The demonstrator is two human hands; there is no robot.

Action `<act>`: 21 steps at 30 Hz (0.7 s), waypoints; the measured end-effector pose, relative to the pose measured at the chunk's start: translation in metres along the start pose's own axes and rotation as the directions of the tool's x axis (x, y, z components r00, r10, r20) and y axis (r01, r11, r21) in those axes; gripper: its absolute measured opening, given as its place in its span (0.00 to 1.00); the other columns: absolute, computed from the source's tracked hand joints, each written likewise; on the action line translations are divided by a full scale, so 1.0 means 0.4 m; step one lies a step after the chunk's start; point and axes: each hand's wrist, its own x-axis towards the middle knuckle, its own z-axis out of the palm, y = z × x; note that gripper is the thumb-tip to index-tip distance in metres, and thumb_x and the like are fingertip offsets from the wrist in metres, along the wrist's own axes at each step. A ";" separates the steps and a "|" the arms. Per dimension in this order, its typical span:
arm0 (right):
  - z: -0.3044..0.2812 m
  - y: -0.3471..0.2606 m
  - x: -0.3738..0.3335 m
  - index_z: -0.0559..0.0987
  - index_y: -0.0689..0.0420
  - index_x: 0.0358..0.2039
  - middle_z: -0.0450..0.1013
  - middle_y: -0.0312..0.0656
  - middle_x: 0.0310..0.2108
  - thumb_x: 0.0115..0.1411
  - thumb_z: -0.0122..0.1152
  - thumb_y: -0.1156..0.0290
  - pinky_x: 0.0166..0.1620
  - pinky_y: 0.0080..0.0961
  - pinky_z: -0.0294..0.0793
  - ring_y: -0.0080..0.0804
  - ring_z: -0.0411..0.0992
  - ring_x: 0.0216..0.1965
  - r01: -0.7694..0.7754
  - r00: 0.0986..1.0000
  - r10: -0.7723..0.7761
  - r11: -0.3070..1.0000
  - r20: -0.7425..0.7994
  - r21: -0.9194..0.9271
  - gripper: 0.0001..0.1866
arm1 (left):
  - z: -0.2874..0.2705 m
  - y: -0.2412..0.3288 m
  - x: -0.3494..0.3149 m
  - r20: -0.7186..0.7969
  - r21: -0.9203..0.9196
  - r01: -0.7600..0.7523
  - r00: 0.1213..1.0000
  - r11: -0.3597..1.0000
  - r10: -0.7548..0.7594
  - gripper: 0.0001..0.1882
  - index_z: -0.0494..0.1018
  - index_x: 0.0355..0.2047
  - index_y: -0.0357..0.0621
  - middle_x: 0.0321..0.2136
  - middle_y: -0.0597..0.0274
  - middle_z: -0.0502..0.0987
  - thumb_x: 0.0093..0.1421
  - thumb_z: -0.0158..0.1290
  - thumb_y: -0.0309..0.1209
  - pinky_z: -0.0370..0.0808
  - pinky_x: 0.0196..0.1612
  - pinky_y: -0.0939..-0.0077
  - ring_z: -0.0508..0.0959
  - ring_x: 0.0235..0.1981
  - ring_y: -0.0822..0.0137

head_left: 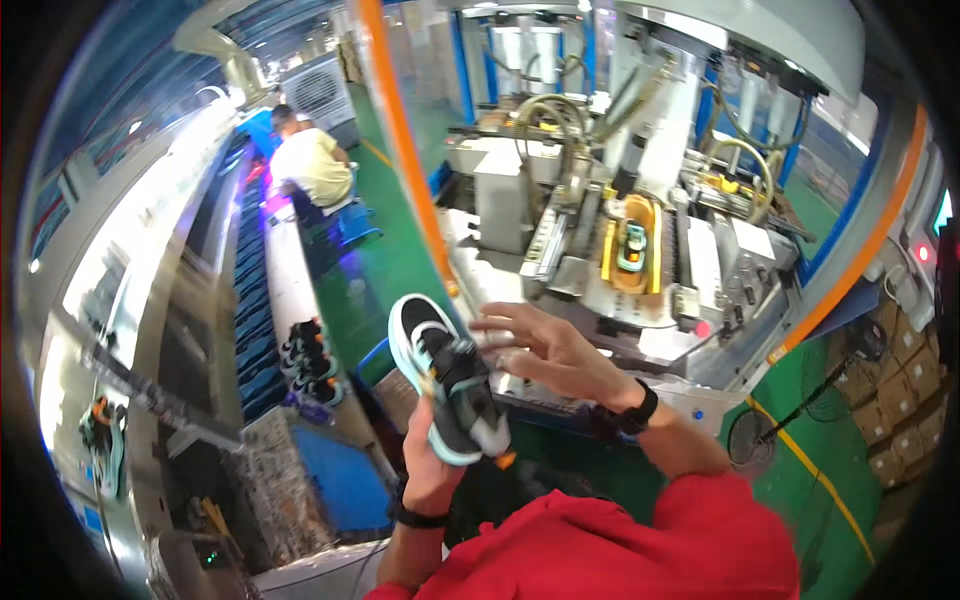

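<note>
My left hand (430, 465) grips a sneaker (462, 392) from below, its thumb along the side. The sneaker is black with a pale mint sole, and its opening and laces face up toward me. Just right of it, my right hand (560, 355) is raised with its fingers stretched out. Its fingertips come close to the laces; whether they touch cannot be told. Beyond my hands, a mint and black shoe-like piece (632, 250) sits in a yellow-sided holder (608, 252) inside the machine (510, 210).
Orange posts (405, 140) frame the machine. On the left, several dark shoes (310, 365) rest on a ledge beside a conveyor (262, 330); another shoe (105, 440) lies farther left. A person in a yellow shirt (312, 168) sits beyond. A fan (752, 438) and cardboard boxes (905, 400) stand right.
</note>
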 end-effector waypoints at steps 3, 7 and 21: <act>-0.164 0.102 -0.159 0.54 0.61 0.67 0.66 0.45 0.57 0.55 0.70 0.60 0.52 0.26 0.73 0.27 0.68 0.53 0.023 0.965 -0.008 0.998 -0.264 0.055 0.46 | 0.157 -0.147 0.170 -0.054 0.410 0.094 0.995 0.907 -0.078 0.27 0.61 0.61 0.38 0.49 0.54 0.75 0.66 0.50 0.38 0.73 0.53 0.65 0.76 0.50 0.62; -0.321 0.063 -0.238 0.71 0.66 0.54 0.73 0.43 0.46 0.44 0.72 0.70 0.56 0.29 0.68 0.27 0.71 0.47 -0.337 0.544 0.383 0.915 -0.747 0.224 0.35 | 0.261 -0.385 0.345 0.140 0.829 -0.077 0.988 0.553 -0.072 0.40 0.51 0.67 0.33 0.54 0.48 0.71 0.63 0.55 0.42 0.65 0.59 0.72 0.70 0.55 0.65; -0.698 0.090 -0.596 0.72 0.64 0.51 0.71 0.37 0.41 0.47 0.61 0.76 0.46 0.20 0.70 0.23 0.70 0.39 -0.405 -0.044 -0.172 0.903 -0.984 -0.140 0.28 | 0.210 -1.032 1.155 0.001 1.000 0.000 0.998 0.010 -0.059 0.49 0.53 0.62 0.23 0.54 0.30 0.68 0.51 0.63 0.45 0.70 0.56 0.57 0.72 0.54 0.42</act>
